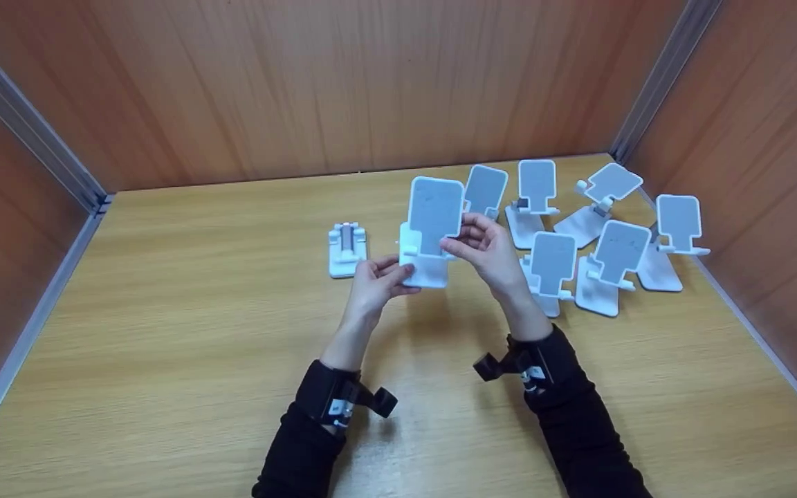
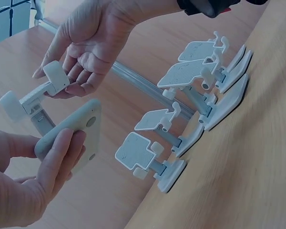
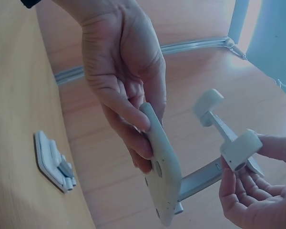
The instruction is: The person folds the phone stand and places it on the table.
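Observation:
A white phone stand [image 1: 436, 211] with a grey pad on its plate is held up above the table, unfolded. My left hand [image 1: 374, 287] grips its base between thumb and fingers at the lower left. On the other side, my right hand [image 1: 488, 252] pinches the edge of the upper plate near the support hooks. The left wrist view shows the underside of the base [image 2: 76, 129] with round feet, and the grey arm between base and plate. A folded phone stand [image 1: 347, 250] lies flat on the table left of my hands.
Several unfolded white phone stands [image 1: 621, 252] stand grouped on the right of the wooden table [image 1: 198, 332], close to my right hand. Wooden panels [image 1: 357, 83] with metal corner strips wall in the back and both sides.

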The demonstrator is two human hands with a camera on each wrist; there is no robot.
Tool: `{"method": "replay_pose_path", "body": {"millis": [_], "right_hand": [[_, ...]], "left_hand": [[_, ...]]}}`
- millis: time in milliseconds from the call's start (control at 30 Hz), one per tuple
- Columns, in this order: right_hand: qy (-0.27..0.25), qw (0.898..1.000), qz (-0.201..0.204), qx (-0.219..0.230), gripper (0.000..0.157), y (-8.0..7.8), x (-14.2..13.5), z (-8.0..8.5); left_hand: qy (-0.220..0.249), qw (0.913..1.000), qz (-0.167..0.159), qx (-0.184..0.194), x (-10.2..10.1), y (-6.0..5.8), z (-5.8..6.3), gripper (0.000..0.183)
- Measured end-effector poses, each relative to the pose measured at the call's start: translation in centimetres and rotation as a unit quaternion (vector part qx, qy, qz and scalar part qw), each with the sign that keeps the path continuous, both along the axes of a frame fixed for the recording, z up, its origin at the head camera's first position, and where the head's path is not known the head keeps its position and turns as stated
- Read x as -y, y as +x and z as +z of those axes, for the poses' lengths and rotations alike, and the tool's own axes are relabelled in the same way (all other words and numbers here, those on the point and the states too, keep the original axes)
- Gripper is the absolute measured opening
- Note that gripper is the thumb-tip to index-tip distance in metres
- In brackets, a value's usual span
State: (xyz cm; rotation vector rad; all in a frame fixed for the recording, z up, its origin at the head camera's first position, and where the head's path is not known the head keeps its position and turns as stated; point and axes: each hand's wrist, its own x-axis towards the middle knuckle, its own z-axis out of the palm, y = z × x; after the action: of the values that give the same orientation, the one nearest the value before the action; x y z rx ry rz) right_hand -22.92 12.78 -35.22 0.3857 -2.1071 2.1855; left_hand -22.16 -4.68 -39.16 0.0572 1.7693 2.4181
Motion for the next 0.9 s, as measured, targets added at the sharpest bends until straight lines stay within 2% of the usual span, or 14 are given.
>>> {"method": "replay_pose_path", "body": {"millis": [233,433,600,700,800,900], "right_hand": [[0.027,0.999,0.014,0.026,0.046,-0.2,-0.7,-0.2],[0.039,0.999,-0.012,0.001,0.046,-0.2,-0.7,-0.4],[0.052,0.996,-0.048,-0.05,0.044,-0.3,-0.2,-0.7],[0.066,0.991,-0.075,-0.091,0.042,-0.7,-0.1,-1.1],[0.089,0.983,-0.1,-0.129,0.041,-1.3,-0.3,-1.9],[0.126,0.967,-0.135,-0.176,0.038,-1.7,-0.4,-2.5]], "left_hand": [[-0.022,0.9998,0.0,0.0,-0.3,0.4,-0.1,0.03],[-0.042,0.9991,0.005,0.004,-0.6,0.6,0.1,0.03],[-0.036,0.9994,0.0,0.002,-0.7,0.8,0.3,0.031],[-0.03,0.9995,-0.007,-0.004,-0.9,0.9,0.4,0.032],[-0.032,0.9994,-0.011,-0.006,-1.1,1.0,0.5,0.033],[-0.031,0.9993,-0.02,-0.01,-1.3,1.2,0.5,0.033]]}}
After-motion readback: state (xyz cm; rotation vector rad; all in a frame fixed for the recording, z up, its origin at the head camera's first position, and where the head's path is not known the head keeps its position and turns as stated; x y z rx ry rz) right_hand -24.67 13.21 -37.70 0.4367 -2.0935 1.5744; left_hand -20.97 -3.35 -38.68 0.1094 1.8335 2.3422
